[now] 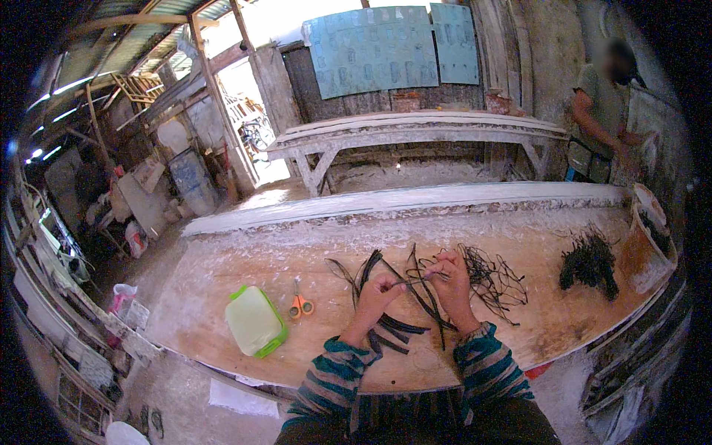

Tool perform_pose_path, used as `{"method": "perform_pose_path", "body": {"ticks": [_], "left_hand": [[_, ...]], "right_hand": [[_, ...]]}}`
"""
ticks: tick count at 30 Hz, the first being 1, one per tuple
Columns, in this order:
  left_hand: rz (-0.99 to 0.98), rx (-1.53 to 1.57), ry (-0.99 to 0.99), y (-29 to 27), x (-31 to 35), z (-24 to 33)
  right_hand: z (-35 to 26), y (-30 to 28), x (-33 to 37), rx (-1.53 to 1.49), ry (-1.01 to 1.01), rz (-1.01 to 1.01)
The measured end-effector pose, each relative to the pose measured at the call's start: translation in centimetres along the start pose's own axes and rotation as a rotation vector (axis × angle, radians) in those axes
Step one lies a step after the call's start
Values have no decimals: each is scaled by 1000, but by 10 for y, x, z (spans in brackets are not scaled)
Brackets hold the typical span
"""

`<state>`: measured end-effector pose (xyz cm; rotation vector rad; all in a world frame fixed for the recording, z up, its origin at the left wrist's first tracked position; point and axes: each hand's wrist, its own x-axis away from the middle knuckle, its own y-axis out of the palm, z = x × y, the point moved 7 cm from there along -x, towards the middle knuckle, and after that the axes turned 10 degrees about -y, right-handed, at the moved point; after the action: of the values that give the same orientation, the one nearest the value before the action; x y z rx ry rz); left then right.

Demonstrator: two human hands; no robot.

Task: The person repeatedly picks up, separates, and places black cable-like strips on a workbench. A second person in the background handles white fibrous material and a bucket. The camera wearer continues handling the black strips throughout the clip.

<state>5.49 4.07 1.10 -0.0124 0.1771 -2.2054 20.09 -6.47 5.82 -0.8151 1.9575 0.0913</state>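
Note:
Above the wooden table, my left hand [380,294] and my right hand [451,283] are both closed, fingers pinched. A thin dark cord [412,280] stretches between their fingertips. Under and around the hands lie black strips [400,324], some flat and short, others long and crossing. Just beyond my right hand spreads a loose tangle of thin black cords [495,280]. Left of my left hand are scissors with orange handles [300,306]. Beside them sits a pale-lidded plastic box [256,322] with bright green clips.
A thick black bundle [589,261] lies at the table's right, next to a worn bucket [647,241] holding dark material. A long white-dusted board [400,204] runs along the far edge. Behind stands a bench [415,133]; a person [601,111] is at the far right.

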Motion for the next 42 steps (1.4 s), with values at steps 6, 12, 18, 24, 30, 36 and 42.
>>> {"method": "perform_pose_path", "body": {"ticks": [6,12,18,24,30,36,42], "left_hand": [[280,218,62,-28,-2,-1],[283,193,35,-33,-7,-15],[208,87,-1,-21,3,7],[49,174,16,-11,4,6],[-151,56,90,8,4,11],[-446,57,-69,50,29,12],[-357,49,-52,41,25,10]], "right_hand": [[-18,31,11,-392,85,-473],[-45,58,30,-795,106,-721],[-31,47,24,-669,145,-674],[-24,40,18,-659,286,-580],[14,27,13,-438,175,-208],[10,4,1,120,50,-87],[-11,8,-1,335,-105,-127]]}}
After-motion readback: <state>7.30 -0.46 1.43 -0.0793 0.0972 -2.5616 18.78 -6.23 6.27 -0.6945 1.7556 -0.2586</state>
